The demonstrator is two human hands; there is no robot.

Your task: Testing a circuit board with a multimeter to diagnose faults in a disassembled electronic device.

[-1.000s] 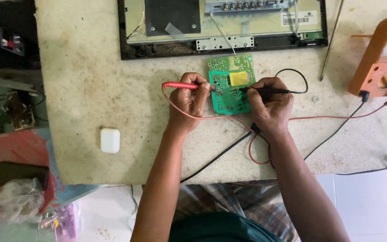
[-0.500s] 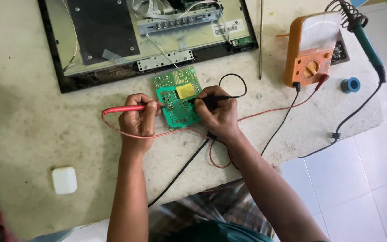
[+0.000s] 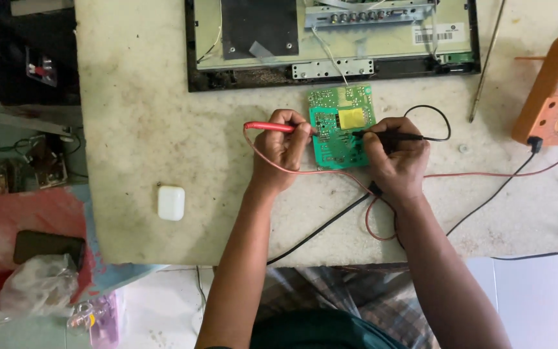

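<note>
One stone-topped table (image 3: 163, 129) carries everything you work on, and beyond your fingers lies one opened flat-screen panel (image 3: 330, 39), back side up, reaching across the far edge. Off past your right hand's knuckles stands one orange multimeter (image 3: 553, 97), with two leads, one red and one black, running from it toward you. Between your two sets of fingertips lies one green circuit board (image 3: 340, 132) with a single yellow block on it, flat on the table just below the panel. Your left hand (image 3: 280, 152) pinches one red probe (image 3: 269, 127) between thumb and curled fingers, its tip touching the board's left edge. Your right hand (image 3: 395, 158) pinches one black probe (image 3: 389, 136) the same way, fingers pressed together, its tip resting near the yellow block. One thin metal rod (image 3: 485, 61) lies well beyond your right fingers. One small white case (image 3: 171, 203) sits well apart, outside your left wrist.
</note>
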